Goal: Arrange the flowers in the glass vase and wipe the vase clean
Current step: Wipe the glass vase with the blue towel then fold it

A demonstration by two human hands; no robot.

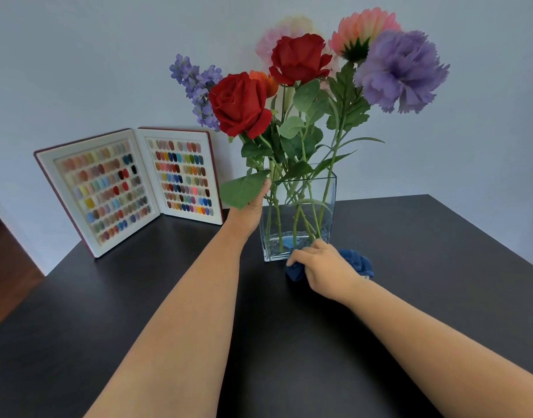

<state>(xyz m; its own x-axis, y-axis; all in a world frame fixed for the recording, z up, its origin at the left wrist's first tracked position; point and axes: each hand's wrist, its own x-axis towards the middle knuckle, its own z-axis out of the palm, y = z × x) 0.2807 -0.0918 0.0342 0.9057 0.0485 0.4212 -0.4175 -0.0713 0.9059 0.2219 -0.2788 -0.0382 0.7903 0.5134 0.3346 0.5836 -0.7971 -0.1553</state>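
Your right hand (322, 267) grips the blue cloth (357, 262) at the vase (301, 215) base, mid-desk (138, 297); left fingers (263, 188) clasp the rim. Hard wiping could tip it; top-heavy flowers (298, 58).

It looks like a nail shop: an open book of painted nail colours (132, 188) stands on a dark table (440, 267) by a plain wall (78, 70).

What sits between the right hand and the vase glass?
In the head view, a blue cloth, bunched under the right hand, is pressed against the glass vase near its base.
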